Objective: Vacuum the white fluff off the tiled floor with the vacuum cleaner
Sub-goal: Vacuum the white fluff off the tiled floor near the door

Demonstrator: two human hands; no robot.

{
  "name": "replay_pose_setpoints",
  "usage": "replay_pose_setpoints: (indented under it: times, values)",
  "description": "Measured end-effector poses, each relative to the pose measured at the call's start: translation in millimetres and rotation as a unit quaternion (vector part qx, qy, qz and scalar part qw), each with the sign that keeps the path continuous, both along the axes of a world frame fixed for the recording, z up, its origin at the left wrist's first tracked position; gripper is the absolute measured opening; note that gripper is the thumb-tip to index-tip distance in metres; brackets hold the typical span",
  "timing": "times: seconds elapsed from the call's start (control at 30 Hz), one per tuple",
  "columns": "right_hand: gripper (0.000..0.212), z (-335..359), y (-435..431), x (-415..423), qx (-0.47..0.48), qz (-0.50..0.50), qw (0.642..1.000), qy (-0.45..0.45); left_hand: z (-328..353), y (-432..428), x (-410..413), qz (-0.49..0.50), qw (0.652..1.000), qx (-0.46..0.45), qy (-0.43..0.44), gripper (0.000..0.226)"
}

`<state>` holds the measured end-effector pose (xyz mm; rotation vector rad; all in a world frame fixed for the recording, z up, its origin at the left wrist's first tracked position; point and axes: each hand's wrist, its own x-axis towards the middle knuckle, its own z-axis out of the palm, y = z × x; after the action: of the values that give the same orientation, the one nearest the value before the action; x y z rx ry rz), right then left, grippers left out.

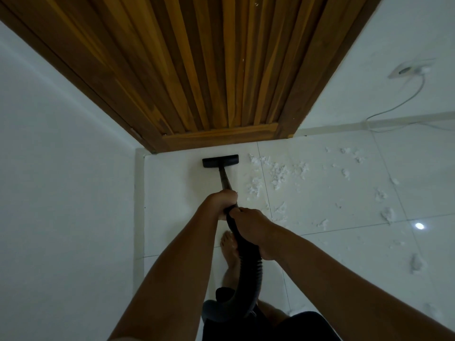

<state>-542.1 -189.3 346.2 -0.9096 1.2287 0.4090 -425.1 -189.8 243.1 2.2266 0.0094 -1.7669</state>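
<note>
We grip stiff black vacuum wand (225, 182) with left hand (225, 201) fingers curled round it, and bendy black ribbed hose (248, 257) with right hand (251, 225). Likely light; steer from the wand.

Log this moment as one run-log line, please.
left hand: grips wand | right hand: grips hose | floor head: on tile by wooden door | white fluff: scattered right of head
</note>
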Motion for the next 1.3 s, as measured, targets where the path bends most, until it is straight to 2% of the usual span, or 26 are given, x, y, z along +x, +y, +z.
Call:
replay_pose_setpoints:
  times: [0.3, 0.4, 0.5, 0.57, 0.67, 0.73, 0.83, 0.93, 1.03, 1.2, 1.3]
  values:
    - [0.038, 10.7, 25.1, -34.1, 0.003, 0.01, 1.0, -0.012, 11.9, 28.1, -35.3, 0.035, 0.999, 0.006, -0.002, 0.031]
    - [0.039, 12.5, 34.1, -42.5, -0.003, 0.022, 1.0, -0.017, 4.0, 35.8, -48.1, 0.065, 0.998, -0.004, -0.001, 0.039]
    - [0.031, 18.4, 42.1, -50.0, 0.003, 0.028, 0.999, -0.032, 6.9, 44.6, -59.1, 0.088, 0.996, -0.004, 0.008, 0.045]
    - [0.031, 22.6, 47.4, -55.6, 0.006, 0.031, 0.999, -0.038, 11.4, 51.4, -61.6, 0.083, 0.997, 0.001, -0.003, 0.044]
    - [0.032, 25.8, 55.3, -63.0, 0.008, 0.04, 0.998, -0.043, 11.1, 59.1, -70.4, 0.067, 0.998, 0.004, -0.008, 0.031]
    - [0.033, 29.1, 60.4, -67.1, 0.011, 0.043, 0.998, -0.047, 8.1, 66.7, -71.8, 0.062, 0.998, 0.01, -0.022, 0.038]
    - [0.037, 35.3, 68.2, -74.3, 0.006, 0.038, 0.998, -0.043, 10.8, 74.1, -76.5, 0.055, 0.998, 0.023, -0.013, 0.031]
    - [0.034, 42.8, 77.4, -80.6, 0.002, 0.037, 0.999, -0.033, 14.2, 84.3, -87.4, 0.035, 0.998, 0.011, -0.053, 0.045]
    - [0.031, 48.0, 86.4, -85.9, 0.009, 0.033, 0.999, -0.032, 18.1, 93.7, -95.6, 0.001, 0.999, 0.019, -0.05, 0.037]
    - [0.032, 50.2, 99.9, -97.3, 0.019, 0.031, 0.999, -0.024, 25.4, 108.2, -104.0, 0.021, 0.999, 0.022, -0.031, 0.035]
    - [0.034, 49.2, 112.3, -105.6, 0.018, 0.031, 0.999, -0.021, 23.1, 117.0, -117.0, 0.03, 0.998, 0.026, -0.057, 0.045]
